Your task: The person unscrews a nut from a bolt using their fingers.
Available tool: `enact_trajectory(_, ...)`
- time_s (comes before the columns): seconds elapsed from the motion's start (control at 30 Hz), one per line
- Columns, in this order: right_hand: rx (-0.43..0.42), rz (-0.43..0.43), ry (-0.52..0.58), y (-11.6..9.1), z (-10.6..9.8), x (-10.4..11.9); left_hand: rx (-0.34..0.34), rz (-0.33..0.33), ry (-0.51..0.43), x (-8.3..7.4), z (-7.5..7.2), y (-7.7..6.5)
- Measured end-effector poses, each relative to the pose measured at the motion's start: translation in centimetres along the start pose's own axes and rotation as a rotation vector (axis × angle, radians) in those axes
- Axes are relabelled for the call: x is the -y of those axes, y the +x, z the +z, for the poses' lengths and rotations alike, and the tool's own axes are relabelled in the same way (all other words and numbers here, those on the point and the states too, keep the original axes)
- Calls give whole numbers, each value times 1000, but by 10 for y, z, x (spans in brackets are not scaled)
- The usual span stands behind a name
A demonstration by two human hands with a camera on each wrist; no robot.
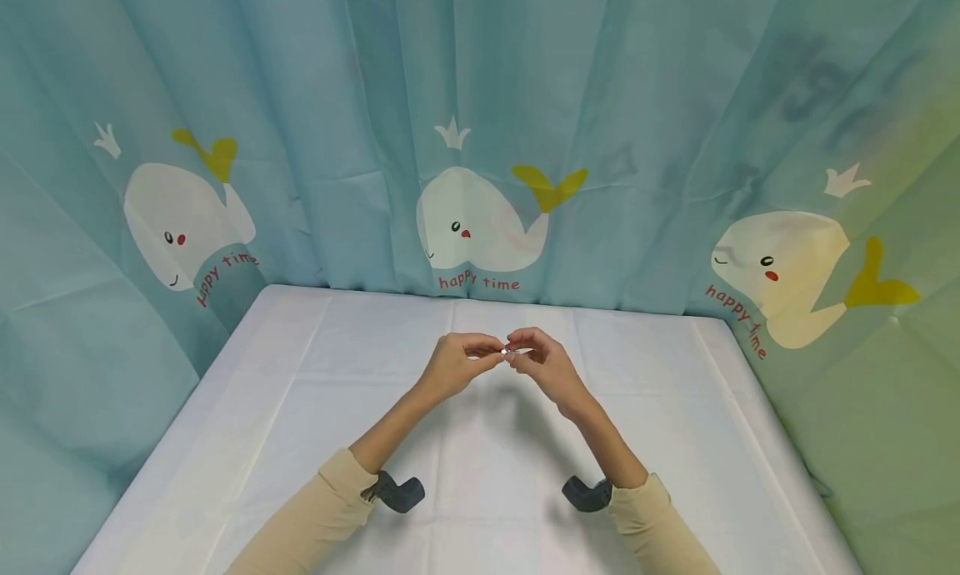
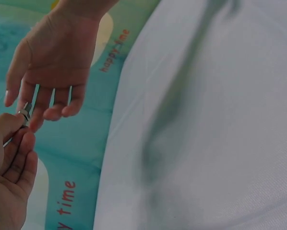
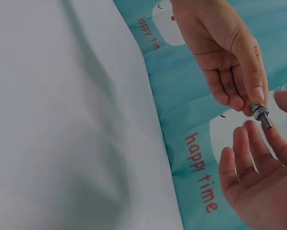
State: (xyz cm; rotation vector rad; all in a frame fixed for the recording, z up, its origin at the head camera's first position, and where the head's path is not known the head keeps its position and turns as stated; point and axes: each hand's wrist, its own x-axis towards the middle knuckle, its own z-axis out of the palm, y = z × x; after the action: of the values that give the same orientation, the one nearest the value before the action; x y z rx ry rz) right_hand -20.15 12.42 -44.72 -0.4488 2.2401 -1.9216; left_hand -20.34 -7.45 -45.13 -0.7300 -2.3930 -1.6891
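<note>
A small metal bolt (image 3: 264, 120) with a nut (image 3: 259, 111) on its thread appears in the right wrist view. My left hand (image 1: 452, 367) pinches its head end between thumb and fingers, so the head is mostly covered. The bare threaded tip points toward my right hand (image 1: 553, 373). That hand has its thumb held away from the bolt, and its fingers are gently bent beside the tip; whether the index finger touches it I cannot tell. In the left wrist view the bolt (image 2: 26, 112) shows between both hands, raised over the table.
A white cloth covers the table (image 1: 360, 425) beneath both hands. Blue-green curtains (image 1: 645, 142) with whale prints stand around its back and sides. Dark curved devices (image 1: 401, 493) are worn at the wrists, just by the beige sleeves (image 1: 315, 508).
</note>
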Motion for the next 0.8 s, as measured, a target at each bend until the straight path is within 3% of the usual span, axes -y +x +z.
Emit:
enact_trajectory(0.27,-33,82,-16,2,2,-1,6,0,3,-2,-1,-1)
enact_trajectory(0.63,-14,-29,-13,0,0,-1,-8,-2,9,-1,0,-2)
enact_trajectory(0.8,-9,-41,-27,0,1,-1,-5,-10,8,-1,0,-2)
